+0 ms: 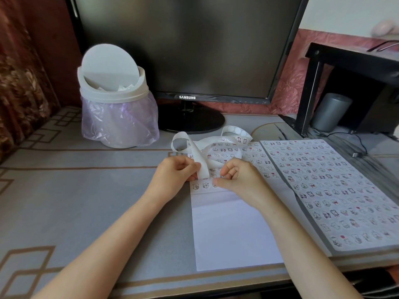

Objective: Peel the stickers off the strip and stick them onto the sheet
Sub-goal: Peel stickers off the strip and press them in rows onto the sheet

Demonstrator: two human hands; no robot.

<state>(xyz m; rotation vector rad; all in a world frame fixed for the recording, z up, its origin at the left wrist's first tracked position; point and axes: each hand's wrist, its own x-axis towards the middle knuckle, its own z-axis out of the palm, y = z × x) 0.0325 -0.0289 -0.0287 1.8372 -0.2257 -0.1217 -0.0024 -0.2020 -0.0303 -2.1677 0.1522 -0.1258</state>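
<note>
A white sheet lies on the desk in front of me; its upper part is covered with rows of small cartoon stickers, its lower part is bare. A long white backing strip loops and curls over the sheet's top, with a few stickers left near its far end. My left hand pinches the strip's near end just above the sheet. My right hand has curled fingers, its thumb and fingertips down on the sheet at the lowest sticker row; the sticker under them is hidden.
A second sheet full of stickers lies to the right on a grey board. A white swing-lid bin with a purple liner stands at the back left, a Samsung monitor behind. A black shelf and cables sit at the right.
</note>
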